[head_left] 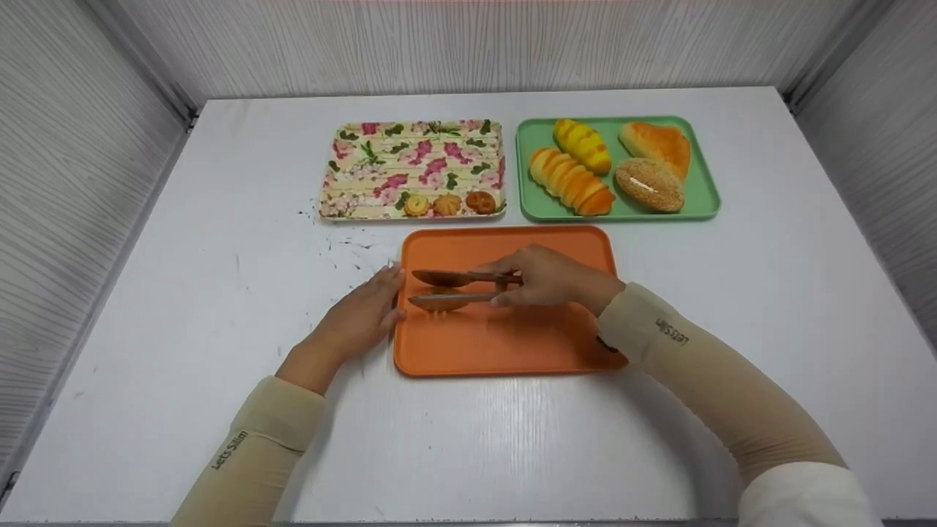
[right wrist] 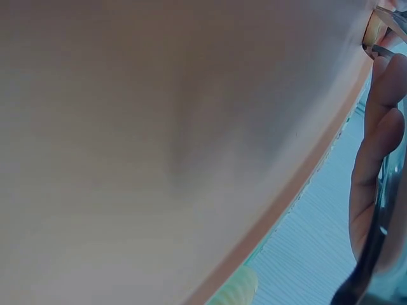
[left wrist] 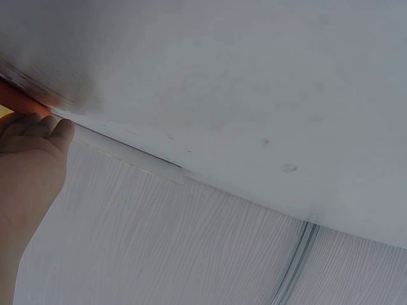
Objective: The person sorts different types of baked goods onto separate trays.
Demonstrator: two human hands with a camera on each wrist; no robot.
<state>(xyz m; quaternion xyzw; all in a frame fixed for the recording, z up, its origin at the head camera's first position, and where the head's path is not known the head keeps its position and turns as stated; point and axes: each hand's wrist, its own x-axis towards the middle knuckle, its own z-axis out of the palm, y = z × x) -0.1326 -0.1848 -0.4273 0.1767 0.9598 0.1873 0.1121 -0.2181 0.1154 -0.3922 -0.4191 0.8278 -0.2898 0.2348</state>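
My right hand grips dark brown tongs over the orange tray, their tips pointing left. In the right wrist view, a small tan rounded piece shows between the tips of the tongs; I cannot tell whether they pinch it. Curled fingers wrap the tongs' handle there. At the tray's left edge rests my left hand, fingers extended and touching the rim. The left wrist view catches this hand beside a sliver of the orange tray.
Behind on the left lies a floral tray with three cookies along its front edge. A green tray at the back right holds a yellow bread, a sliced-look loaf, a seeded bun and a golden pastry.
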